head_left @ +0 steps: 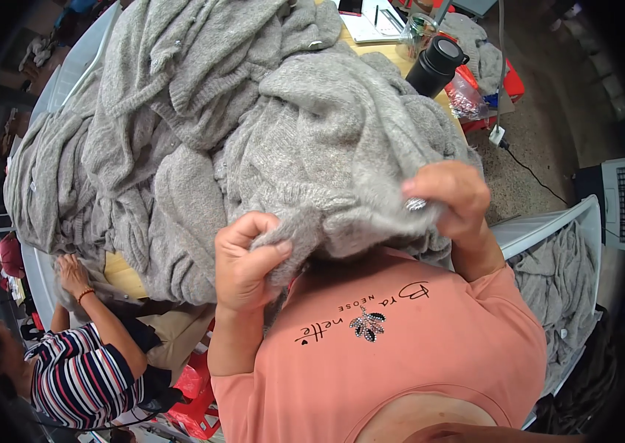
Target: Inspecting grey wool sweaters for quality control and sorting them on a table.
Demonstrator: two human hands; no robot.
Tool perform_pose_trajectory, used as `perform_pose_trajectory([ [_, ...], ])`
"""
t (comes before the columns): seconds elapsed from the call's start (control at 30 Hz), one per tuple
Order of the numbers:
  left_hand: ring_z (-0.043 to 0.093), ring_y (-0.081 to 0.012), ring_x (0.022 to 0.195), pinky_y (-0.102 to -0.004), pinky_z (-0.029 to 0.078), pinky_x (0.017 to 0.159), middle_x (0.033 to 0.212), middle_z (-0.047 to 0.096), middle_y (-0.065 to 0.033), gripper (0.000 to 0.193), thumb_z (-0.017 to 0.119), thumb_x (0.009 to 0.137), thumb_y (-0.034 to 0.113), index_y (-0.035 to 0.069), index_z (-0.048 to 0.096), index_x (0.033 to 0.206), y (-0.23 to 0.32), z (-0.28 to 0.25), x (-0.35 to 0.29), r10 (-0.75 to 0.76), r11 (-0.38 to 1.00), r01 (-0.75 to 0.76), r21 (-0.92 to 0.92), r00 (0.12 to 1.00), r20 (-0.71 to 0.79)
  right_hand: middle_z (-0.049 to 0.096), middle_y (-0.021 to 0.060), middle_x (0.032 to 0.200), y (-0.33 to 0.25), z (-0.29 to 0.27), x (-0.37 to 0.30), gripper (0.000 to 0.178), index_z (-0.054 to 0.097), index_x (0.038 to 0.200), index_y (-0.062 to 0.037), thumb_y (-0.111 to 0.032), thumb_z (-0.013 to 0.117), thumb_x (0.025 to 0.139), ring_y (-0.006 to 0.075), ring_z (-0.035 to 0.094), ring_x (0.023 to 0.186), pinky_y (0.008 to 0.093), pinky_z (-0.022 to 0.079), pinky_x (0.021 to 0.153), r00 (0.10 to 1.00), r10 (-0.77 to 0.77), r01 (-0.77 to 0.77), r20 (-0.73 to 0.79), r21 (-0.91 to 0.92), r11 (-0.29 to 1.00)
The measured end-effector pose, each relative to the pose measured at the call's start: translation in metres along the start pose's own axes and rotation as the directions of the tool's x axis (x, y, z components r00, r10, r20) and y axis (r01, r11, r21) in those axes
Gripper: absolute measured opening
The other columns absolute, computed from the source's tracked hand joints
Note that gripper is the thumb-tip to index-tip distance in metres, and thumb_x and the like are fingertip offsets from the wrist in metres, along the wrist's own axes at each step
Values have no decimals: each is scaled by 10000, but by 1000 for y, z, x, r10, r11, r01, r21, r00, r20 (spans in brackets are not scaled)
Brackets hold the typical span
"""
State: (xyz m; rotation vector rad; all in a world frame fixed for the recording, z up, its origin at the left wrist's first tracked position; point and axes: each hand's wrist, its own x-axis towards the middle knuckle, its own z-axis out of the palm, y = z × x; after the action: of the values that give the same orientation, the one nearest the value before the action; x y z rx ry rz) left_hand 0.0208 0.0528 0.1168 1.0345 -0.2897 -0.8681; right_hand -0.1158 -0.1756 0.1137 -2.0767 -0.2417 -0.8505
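A grey knitted sweater (327,159) is stretched between my hands, close in front of my chest, with the rest of it running up onto the pile. My left hand (244,258) is closed, thumb and fingers pinching a ribbed edge of the knit. On the other side my right hand (451,198) grips the fabric and is slightly smeared by motion. A small shiny silver piece (416,204) shows at its fingers; what it is I cannot make out.
A heap of grey knitwear (128,140) covers most of the wooden table (126,275). A black flask (436,65) stands at the far right edge, beside a clear jar (417,33). A white bin (586,214) holds more knitwear at right. A person in stripes (87,369) works at left.
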Motion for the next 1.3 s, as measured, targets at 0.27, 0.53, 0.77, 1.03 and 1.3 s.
perform_pose_trajectory([
  [0.27,528,-51,612,-181,418,562,739,612,-39,70,594,759,-61,-32,595,823,-8,22,10,-65,993,66,97,998,-14,570,34,630,-10,37,12,201,590,931,-5,-49,575,736,138,481,437,266,314,381,888,-366,357,280,84,930],
  [0.53,552,-55,649,-197,450,572,751,618,-40,76,576,770,-65,-36,605,834,-11,18,10,-79,997,79,1,996,39,551,15,623,-5,53,13,240,608,917,0,-26,582,680,109,442,430,259,296,377,907,-392,398,151,-7,917],
  [0.77,532,-44,668,-174,420,599,767,620,-27,72,570,795,-29,-43,618,846,-14,13,13,-47,996,40,82,996,81,589,75,738,-2,64,11,243,604,894,21,10,588,652,103,445,443,241,301,381,909,-408,416,83,-213,884],
  [1.03,521,-51,687,-186,419,616,793,611,-17,102,607,776,-36,-55,624,875,-24,12,10,61,969,-68,237,997,37,557,69,705,9,75,8,156,562,768,0,-60,598,629,129,502,482,244,369,396,906,-422,412,27,-282,866],
  [1.3,530,-81,665,-208,425,586,758,611,-55,153,637,719,-72,-46,617,868,-33,5,10,346,769,-304,562,938,35,585,120,804,10,80,11,246,553,869,17,85,566,633,221,567,604,294,445,486,983,-182,183,27,-57,981],
])
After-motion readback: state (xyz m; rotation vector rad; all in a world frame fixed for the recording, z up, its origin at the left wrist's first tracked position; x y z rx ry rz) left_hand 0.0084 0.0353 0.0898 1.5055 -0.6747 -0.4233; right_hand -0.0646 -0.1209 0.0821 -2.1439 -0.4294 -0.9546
